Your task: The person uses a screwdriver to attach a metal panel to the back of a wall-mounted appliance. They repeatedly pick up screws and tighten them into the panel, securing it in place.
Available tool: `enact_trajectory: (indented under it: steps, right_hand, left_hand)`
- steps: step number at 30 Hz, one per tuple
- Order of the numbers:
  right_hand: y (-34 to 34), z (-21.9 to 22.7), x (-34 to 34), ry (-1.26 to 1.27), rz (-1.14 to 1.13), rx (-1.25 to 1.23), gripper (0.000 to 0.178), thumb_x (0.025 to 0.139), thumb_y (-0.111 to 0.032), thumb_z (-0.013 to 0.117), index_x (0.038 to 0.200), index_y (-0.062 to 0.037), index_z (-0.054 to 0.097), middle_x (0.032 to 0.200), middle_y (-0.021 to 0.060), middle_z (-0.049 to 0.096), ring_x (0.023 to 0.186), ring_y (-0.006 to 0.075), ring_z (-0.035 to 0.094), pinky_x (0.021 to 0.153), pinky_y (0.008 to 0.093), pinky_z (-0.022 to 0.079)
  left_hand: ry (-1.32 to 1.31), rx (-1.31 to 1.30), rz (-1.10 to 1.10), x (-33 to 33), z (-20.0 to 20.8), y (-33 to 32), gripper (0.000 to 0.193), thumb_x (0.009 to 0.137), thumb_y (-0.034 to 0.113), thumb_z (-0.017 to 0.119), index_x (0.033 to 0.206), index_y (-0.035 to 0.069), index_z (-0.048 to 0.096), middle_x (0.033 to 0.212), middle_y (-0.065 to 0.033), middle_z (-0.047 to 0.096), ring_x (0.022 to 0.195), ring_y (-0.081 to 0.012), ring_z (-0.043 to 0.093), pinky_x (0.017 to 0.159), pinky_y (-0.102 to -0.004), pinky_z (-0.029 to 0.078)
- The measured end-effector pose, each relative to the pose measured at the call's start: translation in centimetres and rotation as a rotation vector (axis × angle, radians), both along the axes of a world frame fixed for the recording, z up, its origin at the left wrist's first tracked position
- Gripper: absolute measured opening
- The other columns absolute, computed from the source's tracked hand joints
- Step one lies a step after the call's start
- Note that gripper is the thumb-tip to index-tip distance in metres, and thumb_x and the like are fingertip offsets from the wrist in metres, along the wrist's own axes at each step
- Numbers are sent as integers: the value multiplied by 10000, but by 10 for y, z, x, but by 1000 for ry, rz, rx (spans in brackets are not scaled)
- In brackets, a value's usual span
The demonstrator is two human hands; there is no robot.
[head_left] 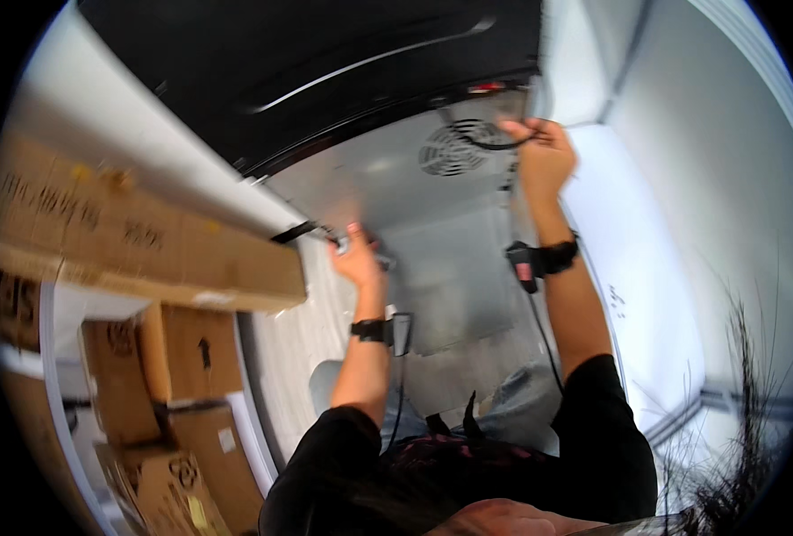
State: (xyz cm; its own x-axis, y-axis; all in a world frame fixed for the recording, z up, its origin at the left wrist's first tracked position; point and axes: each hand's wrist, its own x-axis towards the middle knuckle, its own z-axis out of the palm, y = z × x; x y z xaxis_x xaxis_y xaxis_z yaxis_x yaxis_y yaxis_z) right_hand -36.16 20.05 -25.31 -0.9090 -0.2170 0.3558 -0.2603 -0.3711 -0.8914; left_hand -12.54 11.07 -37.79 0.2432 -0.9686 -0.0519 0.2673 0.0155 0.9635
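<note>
My right hand (548,161) is closed around a thin black cable (495,144), which curves in front of a round slotted vent (441,159). That vent is cut into a grey metal panel (450,232) below a large black panel (343,45). Lower and to the left, my left hand (358,261) has its fingers pinched together beside the metal panel. A small shiny piece shows at its fingertips, too blurred to name. A short black strip (294,232) reaches toward those fingers from the left.
Cardboard boxes (201,348) are stacked on the left, under one long carton (146,234). A white wall panel (700,179) rises at the right. Each wrist wears a black strap with a small box (523,266) and a hanging cord. Pale wood-look flooring (298,348) lies below.
</note>
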Motion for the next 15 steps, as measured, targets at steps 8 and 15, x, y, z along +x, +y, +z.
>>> enact_trajectory:
  steps: [8, 15]
  right_hand:
    - [-1, -10, -6, 180, -125, 82, 276, 657, -108, 842, 790, 12, 632, 655, -23, 575, 595, 35, 489, 566, 152, 394]
    - [2, -12, -13, 204, -140, 70, 272, 680, -125, 829, 816, 9, 635, 686, -9, 614, 627, 38, 536, 599, 166, 433]
  left_hand:
    - [54, 17, -20, 3, 18, 7, 420, 787, 271, 747, 1098, 63, 554, 856, -4, 599, 665, -101, 551, 492, -241, 455]
    - [59, 60, 11, -7, 7, 4, 465, 801, 249, 733, 1161, 56, 510, 835, -12, 595, 671, -108, 557, 516, -249, 465]
